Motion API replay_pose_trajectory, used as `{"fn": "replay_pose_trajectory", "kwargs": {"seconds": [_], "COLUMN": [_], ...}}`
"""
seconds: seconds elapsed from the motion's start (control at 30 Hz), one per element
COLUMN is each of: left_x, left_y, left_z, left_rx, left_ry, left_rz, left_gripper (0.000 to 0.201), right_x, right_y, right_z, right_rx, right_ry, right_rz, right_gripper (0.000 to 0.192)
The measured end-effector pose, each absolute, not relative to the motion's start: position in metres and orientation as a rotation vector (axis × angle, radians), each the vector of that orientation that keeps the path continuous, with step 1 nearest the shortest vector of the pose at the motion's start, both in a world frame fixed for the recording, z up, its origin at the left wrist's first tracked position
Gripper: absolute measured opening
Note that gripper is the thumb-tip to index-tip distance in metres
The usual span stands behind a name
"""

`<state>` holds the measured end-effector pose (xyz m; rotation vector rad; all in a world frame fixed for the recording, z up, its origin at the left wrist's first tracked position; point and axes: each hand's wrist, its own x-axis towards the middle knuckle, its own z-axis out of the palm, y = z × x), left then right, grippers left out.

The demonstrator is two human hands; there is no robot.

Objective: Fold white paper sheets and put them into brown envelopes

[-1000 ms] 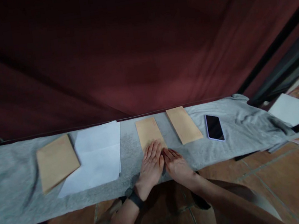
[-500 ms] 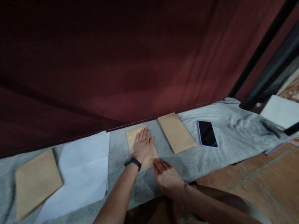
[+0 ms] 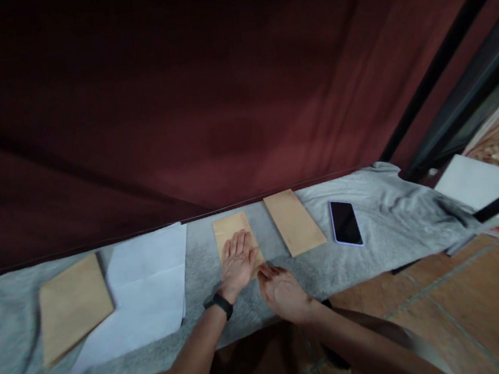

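At centre frame, the left hand (image 3: 236,264) lies flat, grip released, on a brown envelope (image 3: 234,237) atop the grey cloth (image 3: 378,233); the right hand (image 3: 282,290), fingers loose, touches its lower corner.

A tan paper envelope (image 3: 233,236) lies flat on the grey cloth, long side running away from the person. Its near half is hidden under the left grip (image 3: 237,264), which lies flat on it, fingers spread toward the far end. Faint reddish print shows near its far right edge. Its near right corner sits just beside the right grip (image 3: 281,291).
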<state>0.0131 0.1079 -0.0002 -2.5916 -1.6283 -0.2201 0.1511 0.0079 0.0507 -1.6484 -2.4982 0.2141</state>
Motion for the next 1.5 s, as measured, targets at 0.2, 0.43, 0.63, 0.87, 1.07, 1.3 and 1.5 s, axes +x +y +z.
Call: {"fn": "replay_pose_trajectory", "kwargs": {"seconds": [0.2, 0.43, 0.63, 0.87, 1.07, 1.3, 1.5], "left_x": [0.004, 0.018, 0.028, -0.006, -0.025, -0.012, -0.012], "left_y": [0.133, 0.180, 0.155, 0.095, 0.038, -0.010, -0.020], "left_z": [0.006, 0.010, 0.004, -0.007, -0.006, -0.006, -0.005], "left_rx": [-2.531, -2.498, -2.705, -2.910, -2.891, -2.676, -2.617], "left_ry": [-1.742, -1.878, -1.651, -1.298, -1.306, -1.389, -1.446], "left_rz": [-0.167, -0.124, -0.131, -0.246, -0.271, -0.412, -0.452], "left_gripper": [0.061, 0.061, 0.058, 0.055, 0.058, 0.067, 0.080], "right_x": [0.143, 0.140, 0.145, 0.161, 0.175, 0.163, 0.151], "right_y": [0.006, 0.007, 0.012, 0.019, 0.022, 0.015, -0.004], "right_z": [0.051, 0.046, 0.051, 0.054, 0.054, 0.038, 0.007], "right_rx": [-1.701, -1.712, -1.722, -1.639, -1.599, -1.395, -1.338], "right_ry": [-2.495, -2.500, -2.504, -2.426, -2.355, -2.291, -2.408], "right_rz": [0.143, 0.134, 0.233, 0.387, 0.492, 0.433, 0.314], "right_gripper": [0.031, 0.034, 0.027, 0.028, 0.027, 0.039, 0.062]}}
